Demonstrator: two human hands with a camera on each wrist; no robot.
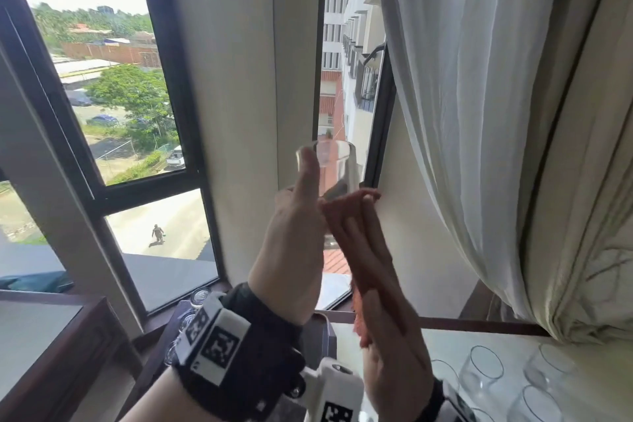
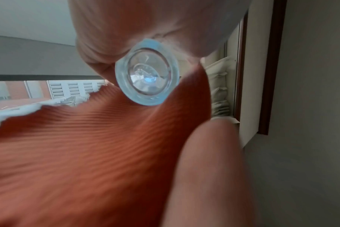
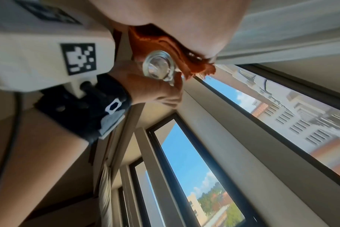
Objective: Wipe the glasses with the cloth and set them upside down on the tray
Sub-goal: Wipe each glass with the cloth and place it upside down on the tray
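Observation:
I hold a clear glass (image 1: 339, 168) raised in front of the window, mouth up. My left hand (image 1: 308, 188) grips its lower part, thumb stretched up along the wall. In the left wrist view its thick base (image 2: 147, 73) sits between palm and fingers. An orange ribbed cloth (image 1: 356, 240) covers the fingers of my right hand (image 1: 366, 223), which holds it against the glass's right side. The right wrist view shows the cloth (image 3: 157, 41) bunched between that hand (image 3: 184, 15) and the glass base (image 3: 158, 66), with the left hand (image 3: 151, 90) below.
Several clear glasses (image 1: 483, 370) stand on the pale tabletop at the lower right. More glasses (image 1: 200, 296) show low down behind my left wrist. A white curtain (image 1: 479, 113) hangs on the right. Dark-framed windows (image 1: 113, 96) fill the back.

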